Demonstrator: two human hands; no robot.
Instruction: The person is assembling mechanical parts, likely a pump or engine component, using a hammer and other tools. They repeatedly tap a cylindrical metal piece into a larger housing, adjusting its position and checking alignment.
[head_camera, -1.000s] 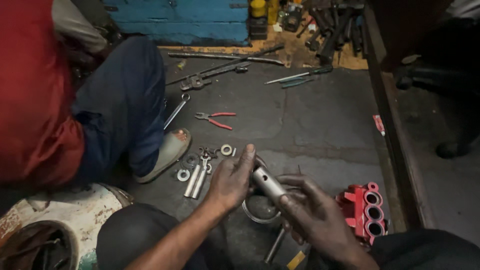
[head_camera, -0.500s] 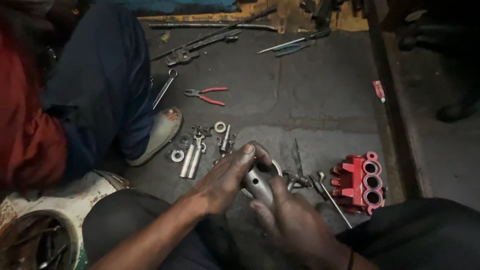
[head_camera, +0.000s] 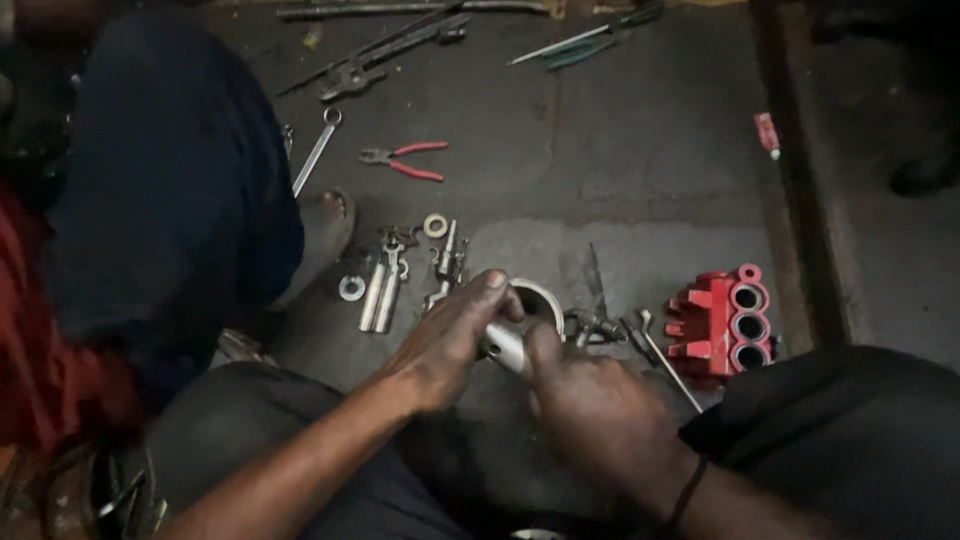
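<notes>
Both my hands grip a short shiny metal cylinder (head_camera: 503, 346) low in the middle of the view, above a dark concrete floor. My left hand (head_camera: 450, 338) wraps its upper end with the thumb over the top. My right hand (head_camera: 590, 405) closes on its lower end. A metal ring (head_camera: 545, 298) lies on the floor just behind the cylinder. A red brake caliper (head_camera: 722, 325) with three round bores rests on the floor to the right of my hands.
Another person in dark trousers and a red top crouches at left, one foot (head_camera: 322, 232) near loose bolts and washers (head_camera: 385, 285). Red-handled pliers (head_camera: 405, 160), a spanner (head_camera: 315, 150), long tools (head_camera: 385, 58) and a screwdriver (head_camera: 585, 42) lie farther back. A raised kerb (head_camera: 795, 190) runs along the right.
The view has tilted downward, so the floor tools slid up the picture. My hands stay closed on the metal cylinder, now drawn closer together around it.
</notes>
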